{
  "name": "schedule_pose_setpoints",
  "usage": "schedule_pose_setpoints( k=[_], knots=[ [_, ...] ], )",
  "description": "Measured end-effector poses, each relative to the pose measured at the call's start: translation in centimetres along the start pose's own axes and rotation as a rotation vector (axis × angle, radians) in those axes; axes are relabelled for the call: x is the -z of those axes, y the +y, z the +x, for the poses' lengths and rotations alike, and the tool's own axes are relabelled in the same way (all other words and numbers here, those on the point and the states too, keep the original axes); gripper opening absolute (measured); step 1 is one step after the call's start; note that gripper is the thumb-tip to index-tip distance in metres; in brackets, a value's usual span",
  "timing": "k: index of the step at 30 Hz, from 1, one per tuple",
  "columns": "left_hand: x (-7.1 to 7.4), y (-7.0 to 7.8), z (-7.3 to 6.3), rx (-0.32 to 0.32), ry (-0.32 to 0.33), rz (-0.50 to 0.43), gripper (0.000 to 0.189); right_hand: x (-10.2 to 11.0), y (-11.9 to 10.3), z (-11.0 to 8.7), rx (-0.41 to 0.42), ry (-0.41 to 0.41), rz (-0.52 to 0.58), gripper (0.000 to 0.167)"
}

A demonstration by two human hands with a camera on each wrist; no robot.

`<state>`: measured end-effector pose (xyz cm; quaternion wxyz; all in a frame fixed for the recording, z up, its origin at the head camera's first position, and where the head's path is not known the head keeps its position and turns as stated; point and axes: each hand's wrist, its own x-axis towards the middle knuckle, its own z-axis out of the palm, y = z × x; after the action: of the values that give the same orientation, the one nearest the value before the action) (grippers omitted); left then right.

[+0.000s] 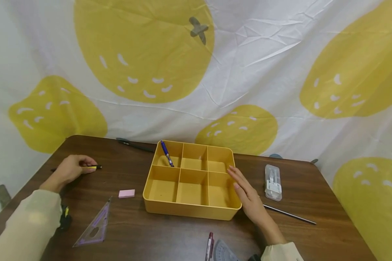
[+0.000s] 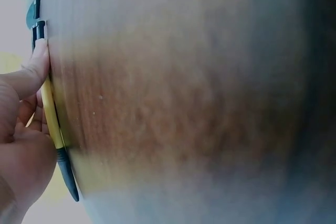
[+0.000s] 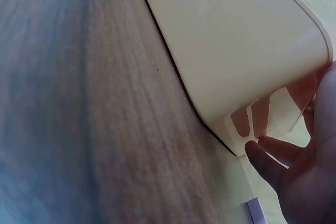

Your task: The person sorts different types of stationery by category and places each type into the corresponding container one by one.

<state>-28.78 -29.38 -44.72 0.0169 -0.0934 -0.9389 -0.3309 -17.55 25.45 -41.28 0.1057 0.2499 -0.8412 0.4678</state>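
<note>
At the left of the table, my left hand pinches a yellow pen with black ends between thumb and fingers. The left wrist view shows this yellow pen close to the wood, its dark tapered end toward the bottom. My right hand rests with extended fingers against the right side of a yellow box with several compartments. In the right wrist view some fingers touch the box wall. A blue pen leans in the box's back left compartment.
A pink eraser and a clear set square lie left of the box. In front are a dark red pen and a protractor. To the right lie a clear case and a thin dark rod.
</note>
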Motion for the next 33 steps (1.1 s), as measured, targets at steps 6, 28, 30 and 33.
schedule_pose_setpoints(
  k=[6, 28, 30, 33],
  knots=[
    [0.2, 0.4, 0.1, -0.036, -0.023, 0.041, 0.015, 0.0, -0.1, -0.1, -0.006, 0.002, -0.001, 0.041],
    [-0.2, 2.2, 0.3, -0.109, 0.07, 0.106, 0.008, -0.3, 3.6, -0.2, 0.026, 0.009, 0.004, 0.044],
    [-0.1, 2.8, 0.4, -0.114, 0.085, 0.093, 0.009, -0.3, 4.0, -0.2, 0.032, 0.01, -0.002, 0.044],
    [0.0, 3.5, 0.5, -0.113, 0.113, 0.069, 0.012, -0.4, 4.1, -0.3, 0.042, 0.014, -0.003, 0.043]
  ],
)
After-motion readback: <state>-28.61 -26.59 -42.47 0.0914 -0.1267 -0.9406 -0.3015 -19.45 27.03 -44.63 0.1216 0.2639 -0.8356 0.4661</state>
